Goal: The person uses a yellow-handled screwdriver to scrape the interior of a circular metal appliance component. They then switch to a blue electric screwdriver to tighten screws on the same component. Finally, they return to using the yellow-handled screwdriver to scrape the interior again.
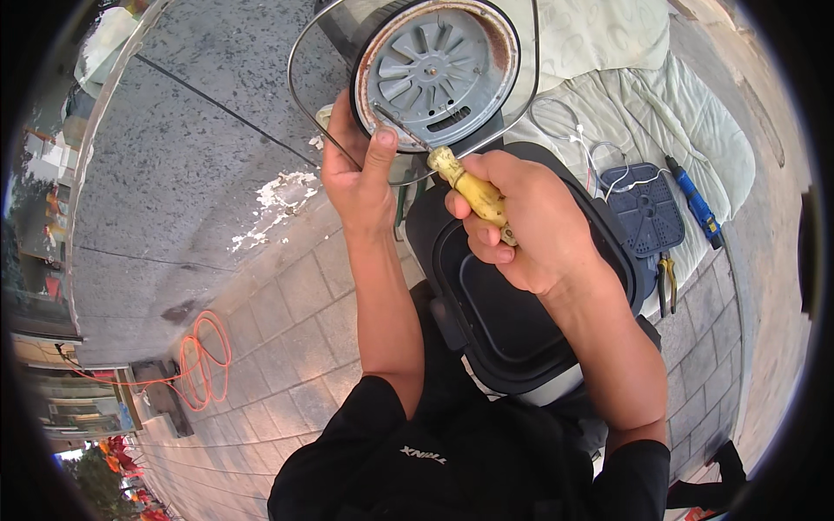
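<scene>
My left hand (363,178) grips the lower left edge of a round metal housing (432,69), its thumb over the rim. The housing has a grey slotted plate inside a rust-stained ring and a black outer edge. A bent metal wire frame (293,78) loops around it. My right hand (543,221) is closed around the yellow handle of a screwdriver (480,196). Its shaft points up and left, and the tip lies over the lower left of the plate, close to my left thumb. Whether the tip sits in a screw I cannot tell.
Below my hands lies a black tray-like lid (512,304). A pale quilted cloth (712,113) at the right bears a dark blue plastic plate (645,213), white cables, a blue power screwdriver (695,201) and yellow-handled pliers (666,282). An orange cord (208,360) coils on the paving at left.
</scene>
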Demonstrator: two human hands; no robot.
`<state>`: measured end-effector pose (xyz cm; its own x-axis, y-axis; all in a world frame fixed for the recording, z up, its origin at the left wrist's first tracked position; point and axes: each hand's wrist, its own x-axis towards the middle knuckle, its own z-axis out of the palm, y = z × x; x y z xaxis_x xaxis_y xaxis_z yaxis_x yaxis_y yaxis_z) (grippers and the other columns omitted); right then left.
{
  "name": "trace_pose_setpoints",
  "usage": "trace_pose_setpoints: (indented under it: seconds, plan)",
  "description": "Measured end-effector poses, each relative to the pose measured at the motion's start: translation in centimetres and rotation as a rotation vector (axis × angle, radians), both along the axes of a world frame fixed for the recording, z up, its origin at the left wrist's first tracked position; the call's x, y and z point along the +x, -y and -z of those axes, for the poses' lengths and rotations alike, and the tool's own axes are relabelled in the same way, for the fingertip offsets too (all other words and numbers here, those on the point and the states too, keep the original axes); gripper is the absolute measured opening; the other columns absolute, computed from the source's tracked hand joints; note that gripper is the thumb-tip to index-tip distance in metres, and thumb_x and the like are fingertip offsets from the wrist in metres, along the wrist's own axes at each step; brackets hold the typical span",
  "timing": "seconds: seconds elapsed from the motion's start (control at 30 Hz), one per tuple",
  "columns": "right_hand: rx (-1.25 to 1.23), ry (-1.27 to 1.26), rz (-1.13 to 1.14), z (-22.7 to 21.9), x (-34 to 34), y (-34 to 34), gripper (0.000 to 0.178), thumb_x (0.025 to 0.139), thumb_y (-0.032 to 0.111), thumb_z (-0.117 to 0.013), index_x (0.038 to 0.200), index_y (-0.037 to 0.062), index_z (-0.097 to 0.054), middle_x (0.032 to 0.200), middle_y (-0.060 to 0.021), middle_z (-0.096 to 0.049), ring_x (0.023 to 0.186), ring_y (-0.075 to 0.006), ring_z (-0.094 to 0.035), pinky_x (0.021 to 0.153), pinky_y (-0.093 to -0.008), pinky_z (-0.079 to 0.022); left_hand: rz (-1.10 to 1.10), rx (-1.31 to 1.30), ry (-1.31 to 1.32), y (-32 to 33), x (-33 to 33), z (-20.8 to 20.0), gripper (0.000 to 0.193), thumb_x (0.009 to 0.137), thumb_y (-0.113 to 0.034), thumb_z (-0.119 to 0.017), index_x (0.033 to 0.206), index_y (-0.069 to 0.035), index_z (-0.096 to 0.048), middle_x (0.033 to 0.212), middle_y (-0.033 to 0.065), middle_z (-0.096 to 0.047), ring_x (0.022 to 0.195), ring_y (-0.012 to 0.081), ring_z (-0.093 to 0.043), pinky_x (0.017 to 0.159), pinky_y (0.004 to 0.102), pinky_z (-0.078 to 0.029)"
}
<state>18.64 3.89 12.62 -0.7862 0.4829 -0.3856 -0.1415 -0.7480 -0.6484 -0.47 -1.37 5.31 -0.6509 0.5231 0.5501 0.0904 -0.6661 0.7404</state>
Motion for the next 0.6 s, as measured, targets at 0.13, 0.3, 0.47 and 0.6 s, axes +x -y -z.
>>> trace_pose_setpoints:
  seconds: [0.13, 0.3, 0.47, 0.6]
  plan:
    - [0.923, 0.328, 0.092, -0.4, 0.2, 0.4, 0.023, 0.097, 0.013, -0.065, 0.110, -0.0044, -0.062, 0.086, -0.0123, -0.064, 0.063, -0.0155, -0.060, 0.049, -0.0314, -0.047, 0.009, 0.007, -0.014, -0.2, -0.4, 0.2, 0.071, 0.095, -0.004, -0.079, 0.154, 0.012, -0.042, 0.152, 0.0212, -0.056, 0.138, 0.0272, -0.056, 0.118, 0.0408, -0.042]
    - [2.038, 0.409, 0.381, 0.3, 0.3, 2.5, 0.028, 0.091, 0.007, -0.071, 0.115, -0.0061, -0.065, 0.099, -0.0150, -0.060, 0.075, -0.0274, -0.069, 0.058, -0.0375, -0.056, 0.027, 0.008, 0.005, 0.0, -0.2, 0.0, 0.072, 0.094, -0.002, -0.079, 0.154, 0.012, -0.042, 0.152, 0.0214, -0.056, 0.138, 0.0272, -0.056, 0.118, 0.0408, -0.042]
    - [2.250, 0.474, 0.352, 0.3, -0.3, 3.6, 0.026, 0.091, 0.006, -0.069, 0.114, -0.0066, -0.066, 0.093, -0.0138, -0.058, 0.071, -0.0248, -0.067, 0.053, -0.0328, -0.053, 0.041, -0.018, 0.026, 0.3, -0.1, -0.1, 0.072, 0.094, -0.002, -0.080, 0.154, 0.012, -0.043, 0.152, 0.0211, -0.057, 0.138, 0.0269, -0.056, 0.118, 0.0406, -0.042]
    - [1.843, 0.332, 0.461, 1.6, -1.0, 3.3, 0.023, 0.096, 0.010, -0.068, 0.112, -0.0055, -0.065, 0.087, -0.0114, -0.058, 0.064, -0.0192, -0.060, 0.049, -0.0286, -0.048, 0.019, -0.005, -0.012, 0.2, -0.3, -0.2, 0.071, 0.094, -0.002, -0.079, 0.154, 0.013, -0.043, 0.152, 0.0208, -0.057, 0.138, 0.0266, -0.057, 0.118, 0.0403, -0.042]
